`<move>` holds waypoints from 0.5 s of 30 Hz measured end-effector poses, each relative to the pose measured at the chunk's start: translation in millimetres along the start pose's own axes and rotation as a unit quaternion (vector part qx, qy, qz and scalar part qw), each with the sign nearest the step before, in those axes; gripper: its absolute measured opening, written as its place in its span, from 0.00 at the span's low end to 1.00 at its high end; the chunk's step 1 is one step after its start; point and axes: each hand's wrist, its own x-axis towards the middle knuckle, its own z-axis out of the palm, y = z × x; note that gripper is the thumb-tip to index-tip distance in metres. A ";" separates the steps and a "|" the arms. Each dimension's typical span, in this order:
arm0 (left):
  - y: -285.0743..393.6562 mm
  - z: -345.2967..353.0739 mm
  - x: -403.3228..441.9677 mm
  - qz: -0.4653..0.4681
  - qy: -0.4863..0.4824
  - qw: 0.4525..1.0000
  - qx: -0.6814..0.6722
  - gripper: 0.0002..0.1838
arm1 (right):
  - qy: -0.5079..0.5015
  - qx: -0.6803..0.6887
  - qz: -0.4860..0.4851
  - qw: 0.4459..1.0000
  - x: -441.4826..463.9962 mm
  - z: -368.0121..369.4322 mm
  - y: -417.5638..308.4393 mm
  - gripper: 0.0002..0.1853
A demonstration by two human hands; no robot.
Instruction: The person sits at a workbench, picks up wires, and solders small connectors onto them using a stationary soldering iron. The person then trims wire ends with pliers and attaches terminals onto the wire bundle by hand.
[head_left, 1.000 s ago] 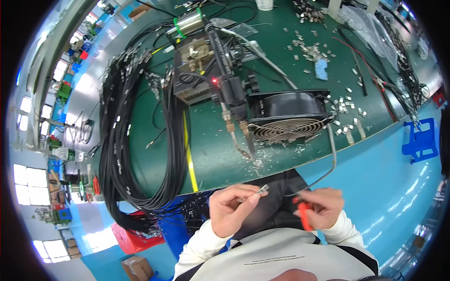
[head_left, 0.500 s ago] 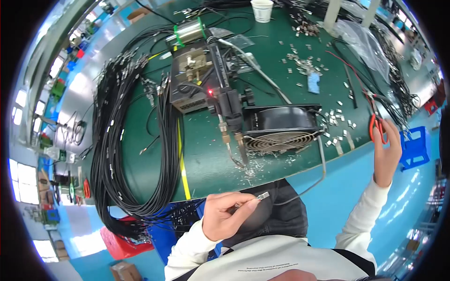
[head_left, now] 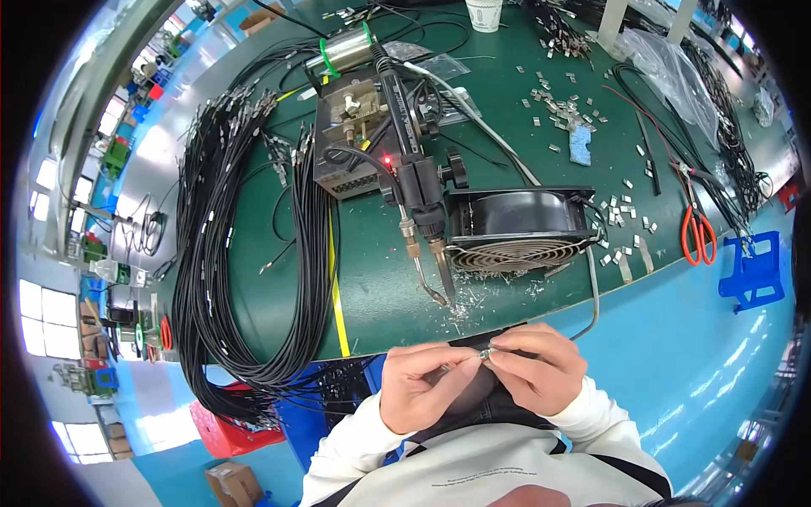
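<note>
A small metal connector (head_left: 485, 354), mostly covered by fingertips, is held in front of my body just off the table's near edge. My left hand (head_left: 422, 384) pinches it from the left between thumb and forefinger. From the right, my right hand (head_left: 541, 367) closes its thumb and fingers on the same piece. Beyond them, a soldering iron (head_left: 443, 270) clamped in a stand points down at scattered solder bits on the green table (head_left: 389, 313). Red-handled scissors (head_left: 699, 237) lie at the table's right edge, apart from both hands.
A black fan (head_left: 519, 221) stands right of the iron. Left are a metal control box (head_left: 346, 177), a solder spool (head_left: 345, 52) and looped black cables (head_left: 198, 270) hanging over the edge. Loose metal connectors (head_left: 566, 108), a blue sponge (head_left: 580, 145) and a paper cup (head_left: 485, 15) sit farther back.
My right hand has left the scissors and moved left to the connector in my left hand. The scissors now lie on the table. My left hand stays pinched on the connector.
</note>
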 end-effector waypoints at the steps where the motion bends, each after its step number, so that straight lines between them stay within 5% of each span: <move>1: 0.7 0.6 0.4 0.000 0.004 1.000 -0.002 0.06 | -0.001 -0.002 0.002 1.000 0.5 0.1 -1.0 0.15; 15: -4.9 -7.9 -0.2 0.028 -0.009 1.000 -0.012 0.08 | -0.032 0.005 0.006 0.999 4.4 2.3 -3.2 0.15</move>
